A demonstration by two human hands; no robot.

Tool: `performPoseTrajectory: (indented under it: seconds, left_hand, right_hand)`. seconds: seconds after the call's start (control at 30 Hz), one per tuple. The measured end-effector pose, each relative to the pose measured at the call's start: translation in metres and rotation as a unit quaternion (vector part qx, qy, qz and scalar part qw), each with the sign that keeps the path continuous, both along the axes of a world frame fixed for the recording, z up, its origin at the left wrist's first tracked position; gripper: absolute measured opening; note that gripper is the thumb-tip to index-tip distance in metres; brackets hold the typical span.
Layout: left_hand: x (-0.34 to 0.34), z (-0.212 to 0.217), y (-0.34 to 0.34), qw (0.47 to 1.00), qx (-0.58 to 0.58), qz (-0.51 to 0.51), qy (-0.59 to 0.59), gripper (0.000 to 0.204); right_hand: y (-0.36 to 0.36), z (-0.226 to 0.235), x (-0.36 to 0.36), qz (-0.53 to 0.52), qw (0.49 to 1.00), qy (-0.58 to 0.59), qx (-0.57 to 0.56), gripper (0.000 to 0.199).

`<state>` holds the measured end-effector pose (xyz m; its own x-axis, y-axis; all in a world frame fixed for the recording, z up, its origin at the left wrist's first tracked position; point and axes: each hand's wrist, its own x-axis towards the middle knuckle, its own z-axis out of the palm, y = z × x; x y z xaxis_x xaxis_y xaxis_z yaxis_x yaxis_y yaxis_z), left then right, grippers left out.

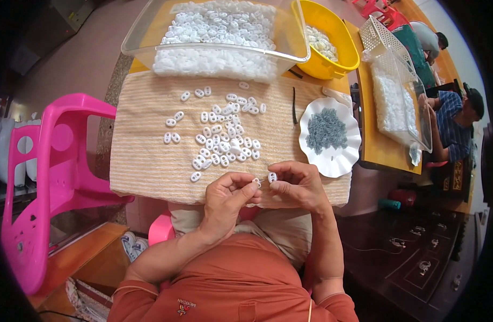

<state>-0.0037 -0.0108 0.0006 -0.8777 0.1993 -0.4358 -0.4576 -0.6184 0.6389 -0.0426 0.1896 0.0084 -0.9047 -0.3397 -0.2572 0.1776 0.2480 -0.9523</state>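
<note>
White plastic piece (271, 176) pinched in right hand (297, 188) fingers, left hand (227, 196) fingers pinching another piece (256, 182)

A: What's my work surface?
B: Table (388, 153), orange top. My striped beige cloth (144, 155) covers the near part.
A: On the cloth?
B: Loose white plastic pieces (225, 140), white scalloped plate (337, 161), clear bin (150, 37). Yellow bowl (337, 59) behind.

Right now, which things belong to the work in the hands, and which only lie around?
In use:
left hand
right hand
small white piece
loose white pieces
white plate of grey parts

Lying about:
pink chair
yellow bowl
clear bin
</note>
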Motion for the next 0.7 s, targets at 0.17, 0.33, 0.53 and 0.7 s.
performPoseTrajectory:
  seconds: [0.17,0.33,0.53,0.7]
  left_hand:
    - [-0.0005,0.0014,-0.0004,1.0,-0.006,-0.008,0.002,0.016]
    - [0.0002,0.0012,-0.0004,1.0,-0.004,-0.011,-0.004,0.017]
    - [0.0002,0.0003,-0.0005,1.0,-0.007,-0.014,0.004,0.018]
    - [-0.001,0.0031,0.0008,1.0,-0.012,-0.013,-0.003,0.015]
  right_hand:
    - [-0.003,0.0015,0.0012,-0.01,0.999,-0.022,-0.038,0.032]
    - [-0.0015,-0.0033,0.0031,-0.001,0.996,-0.046,-0.075,0.032]
    - [-0.0012,-0.0048,0.0027,0.013,0.998,-0.05,-0.042,0.032]
    - [-0.0022,-0.0062,0.0041,0.002,0.997,-0.045,-0.064,0.031]
